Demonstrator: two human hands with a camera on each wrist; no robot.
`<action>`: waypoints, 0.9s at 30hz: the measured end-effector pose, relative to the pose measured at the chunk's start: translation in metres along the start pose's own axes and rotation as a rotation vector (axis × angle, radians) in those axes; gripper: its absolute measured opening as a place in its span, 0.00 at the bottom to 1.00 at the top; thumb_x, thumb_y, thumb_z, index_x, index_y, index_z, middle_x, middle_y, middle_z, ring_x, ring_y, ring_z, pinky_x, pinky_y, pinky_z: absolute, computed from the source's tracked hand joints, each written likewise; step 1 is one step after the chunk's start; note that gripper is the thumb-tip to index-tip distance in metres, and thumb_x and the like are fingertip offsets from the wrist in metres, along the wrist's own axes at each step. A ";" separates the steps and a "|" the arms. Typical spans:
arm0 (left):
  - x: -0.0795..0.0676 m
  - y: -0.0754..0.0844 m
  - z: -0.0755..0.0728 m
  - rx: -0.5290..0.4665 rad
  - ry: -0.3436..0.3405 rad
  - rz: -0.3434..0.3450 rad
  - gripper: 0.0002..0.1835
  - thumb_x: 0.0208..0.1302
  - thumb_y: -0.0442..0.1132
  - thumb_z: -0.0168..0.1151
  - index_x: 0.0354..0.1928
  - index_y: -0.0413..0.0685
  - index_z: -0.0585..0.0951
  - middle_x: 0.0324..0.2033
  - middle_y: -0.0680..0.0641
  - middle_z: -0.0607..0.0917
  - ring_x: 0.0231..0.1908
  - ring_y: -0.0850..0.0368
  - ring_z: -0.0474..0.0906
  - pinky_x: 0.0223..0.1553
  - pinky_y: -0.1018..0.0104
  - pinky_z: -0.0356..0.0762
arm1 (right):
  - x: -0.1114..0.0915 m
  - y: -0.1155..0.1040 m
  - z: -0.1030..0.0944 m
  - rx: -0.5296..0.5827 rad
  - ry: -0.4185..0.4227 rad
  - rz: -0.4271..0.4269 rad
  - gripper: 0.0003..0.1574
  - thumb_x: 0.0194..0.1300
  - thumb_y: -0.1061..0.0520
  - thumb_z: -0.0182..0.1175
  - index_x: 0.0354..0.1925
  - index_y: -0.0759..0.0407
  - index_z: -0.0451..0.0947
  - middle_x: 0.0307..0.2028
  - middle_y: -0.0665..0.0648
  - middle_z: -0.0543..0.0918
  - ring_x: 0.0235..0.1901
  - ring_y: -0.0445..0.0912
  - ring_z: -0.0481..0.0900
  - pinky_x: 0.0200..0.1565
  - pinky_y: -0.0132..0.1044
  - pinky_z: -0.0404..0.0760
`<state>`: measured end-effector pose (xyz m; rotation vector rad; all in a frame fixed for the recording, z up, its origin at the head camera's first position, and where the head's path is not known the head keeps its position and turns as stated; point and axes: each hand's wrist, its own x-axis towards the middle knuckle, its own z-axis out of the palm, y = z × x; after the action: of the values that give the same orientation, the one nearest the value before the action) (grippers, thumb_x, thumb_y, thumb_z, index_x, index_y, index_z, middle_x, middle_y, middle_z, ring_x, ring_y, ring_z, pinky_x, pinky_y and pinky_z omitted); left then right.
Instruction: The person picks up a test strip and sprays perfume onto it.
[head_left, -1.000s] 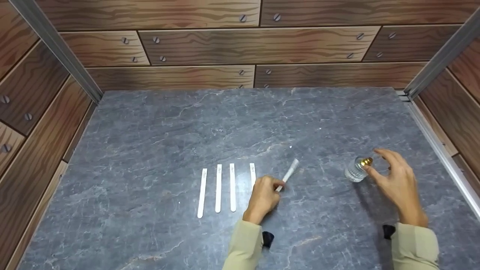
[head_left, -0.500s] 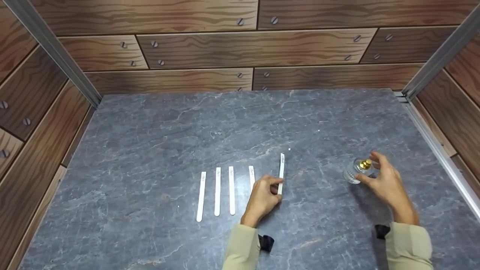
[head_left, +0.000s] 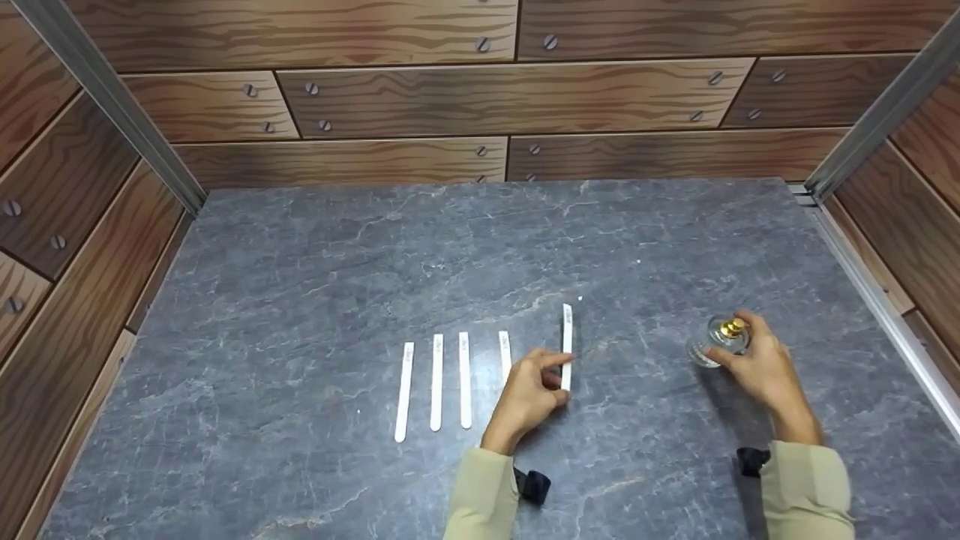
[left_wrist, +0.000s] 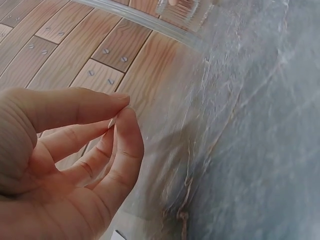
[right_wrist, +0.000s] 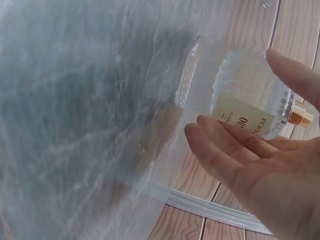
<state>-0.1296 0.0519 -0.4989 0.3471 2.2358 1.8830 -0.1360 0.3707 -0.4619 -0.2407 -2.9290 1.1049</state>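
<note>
My left hand [head_left: 525, 401] pinches a white paper test strip [head_left: 568, 330] with small print at its far end. The strip points away from me. Seen edge-on in the left wrist view, only a sliver of the strip [left_wrist: 112, 121] shows between the fingertips. To the right stands a ridged clear glass perfume bottle [head_left: 703, 354] with a gold spray top [head_left: 733, 328]. My right hand [head_left: 765, 367] is around its right side, thumb and fingers spread wide on either side. The right wrist view shows a pale label [right_wrist: 242, 117], partly covered by straight fingers.
Several more white strips [head_left: 465, 382] lie side by side on the grey marbled table [head_left: 337, 247], left of my left hand. The nearest one [head_left: 505, 345] is partly hidden by that hand. Wood-patterned walls [head_left: 480, 97] enclose the back and sides.
The held strip has swung from a rightward slant to nearly straight ahead. My right hand has moved left, further around the bottle. The bottle stands at about the same spot.
</note>
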 end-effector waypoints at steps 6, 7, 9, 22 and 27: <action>0.000 0.000 0.001 -0.002 0.005 -0.014 0.29 0.47 0.14 0.63 0.57 0.30 0.82 0.49 0.46 0.81 0.36 0.64 0.78 0.32 0.75 0.76 | -0.002 0.003 0.005 0.012 0.026 -0.023 0.43 0.65 0.61 0.68 0.65 0.81 0.57 0.56 0.87 0.70 0.55 0.78 0.70 0.57 0.70 0.67; 0.001 0.001 0.001 -0.004 0.007 -0.018 0.29 0.48 0.14 0.63 0.57 0.30 0.82 0.49 0.46 0.81 0.36 0.63 0.78 0.32 0.75 0.76 | -0.002 0.003 0.005 0.019 0.021 -0.023 0.42 0.66 0.61 0.68 0.65 0.81 0.57 0.56 0.87 0.70 0.55 0.78 0.69 0.57 0.70 0.67; 0.001 0.001 0.002 -0.006 0.009 -0.028 0.29 0.48 0.14 0.63 0.57 0.30 0.82 0.49 0.46 0.81 0.36 0.63 0.78 0.32 0.74 0.77 | -0.001 0.001 0.005 0.031 0.007 -0.022 0.42 0.66 0.60 0.67 0.65 0.81 0.57 0.56 0.87 0.70 0.56 0.78 0.69 0.57 0.70 0.67; 0.003 0.000 0.003 -0.023 0.011 -0.042 0.29 0.49 0.15 0.65 0.58 0.29 0.81 0.49 0.47 0.81 0.36 0.63 0.77 0.33 0.74 0.78 | 0.005 -0.014 0.006 0.189 0.002 -0.014 0.33 0.69 0.60 0.65 0.60 0.78 0.62 0.49 0.72 0.75 0.47 0.54 0.74 0.48 0.37 0.74; 0.003 0.000 0.003 -0.019 0.015 -0.040 0.28 0.49 0.15 0.65 0.57 0.30 0.81 0.49 0.47 0.81 0.36 0.64 0.77 0.34 0.75 0.78 | 0.006 -0.016 0.006 0.460 -0.052 0.021 0.24 0.69 0.66 0.61 0.56 0.74 0.62 0.40 0.52 0.75 0.36 0.36 0.74 0.37 0.28 0.79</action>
<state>-0.1311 0.0555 -0.4992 0.2843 2.2161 1.8908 -0.1447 0.3554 -0.4565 -0.2366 -2.6138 1.7611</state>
